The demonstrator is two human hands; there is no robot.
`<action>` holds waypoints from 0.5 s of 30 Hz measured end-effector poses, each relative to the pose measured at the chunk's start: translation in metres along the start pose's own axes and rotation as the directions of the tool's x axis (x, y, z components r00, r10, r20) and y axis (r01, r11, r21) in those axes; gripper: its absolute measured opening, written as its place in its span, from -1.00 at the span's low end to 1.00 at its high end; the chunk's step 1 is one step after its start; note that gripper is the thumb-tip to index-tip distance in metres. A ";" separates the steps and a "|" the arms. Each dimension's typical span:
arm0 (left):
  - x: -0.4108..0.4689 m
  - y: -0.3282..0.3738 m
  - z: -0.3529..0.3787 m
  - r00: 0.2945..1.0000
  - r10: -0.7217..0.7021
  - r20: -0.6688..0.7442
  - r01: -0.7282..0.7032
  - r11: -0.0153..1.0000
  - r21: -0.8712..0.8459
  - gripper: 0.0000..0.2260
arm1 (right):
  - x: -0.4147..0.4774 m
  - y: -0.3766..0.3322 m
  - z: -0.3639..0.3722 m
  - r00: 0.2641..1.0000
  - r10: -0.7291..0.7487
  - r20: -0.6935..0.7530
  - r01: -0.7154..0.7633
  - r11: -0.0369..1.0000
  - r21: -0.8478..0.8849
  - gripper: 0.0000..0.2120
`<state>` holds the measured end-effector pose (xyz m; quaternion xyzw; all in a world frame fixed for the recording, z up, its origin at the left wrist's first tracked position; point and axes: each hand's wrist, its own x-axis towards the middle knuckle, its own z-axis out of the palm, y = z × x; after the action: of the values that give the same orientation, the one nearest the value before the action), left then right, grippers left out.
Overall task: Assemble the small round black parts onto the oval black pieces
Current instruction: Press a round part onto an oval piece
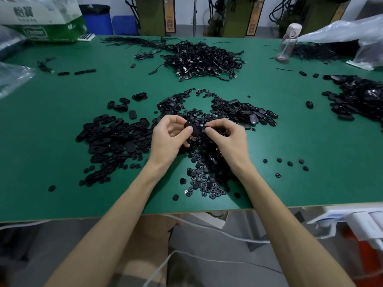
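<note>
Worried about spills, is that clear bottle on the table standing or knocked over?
Standing: the clear bottle rests on its base, cap uppermost.

We log the table (62, 125) as plain green; oval pieces (107, 139) and small round parts (199, 181) black, some round ones with a pale centre. Cable pile (203, 59) black, silvery plugs. Barrel (96, 20) blue, box (47, 27) white and green, dark lettering. Power strip (356, 222) white.

The table (62, 141) has a smooth, matt green top. The oval black pieces (107, 139) look like matt plastic, while the heap (360, 96) at far right shines glossier. Crinkled clear plastic bags (352, 32) gleam.
</note>
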<state>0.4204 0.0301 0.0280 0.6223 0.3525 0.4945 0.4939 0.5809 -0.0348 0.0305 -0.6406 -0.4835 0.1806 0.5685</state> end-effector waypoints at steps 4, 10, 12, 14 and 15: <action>-0.003 0.001 -0.001 0.999 -0.020 0.026 0.022 0.997 -0.074 -0.82 | -0.002 -0.001 -0.001 1.000 -0.016 -0.012 0.016 1.000 0.011 -0.93; -0.003 0.000 -0.002 0.998 -0.046 0.039 0.046 0.999 -0.017 -0.84 | -0.003 -0.002 0.000 0.998 0.050 -0.046 -0.047 0.996 0.071 -0.92; -0.003 0.000 -0.003 0.998 -0.048 0.043 0.048 0.999 -0.021 -0.82 | -0.003 -0.002 -0.001 0.997 0.061 -0.049 -0.057 0.994 0.094 -0.92; -0.002 0.000 -0.004 0.998 -0.057 0.042 0.058 0.998 -0.029 -0.81 | 0.000 -0.002 -0.001 0.996 0.078 -0.033 -0.072 0.987 0.146 -0.93; -0.002 0.000 -0.005 0.997 -0.064 0.046 0.065 0.997 -0.032 -0.81 | 0.002 -0.002 -0.002 0.996 0.089 -0.024 -0.083 0.979 0.188 -0.92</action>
<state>0.4153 0.0293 0.0270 0.6133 0.3531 0.4700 0.5276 0.5823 -0.0341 0.0336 -0.6074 -0.4271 0.2392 0.6256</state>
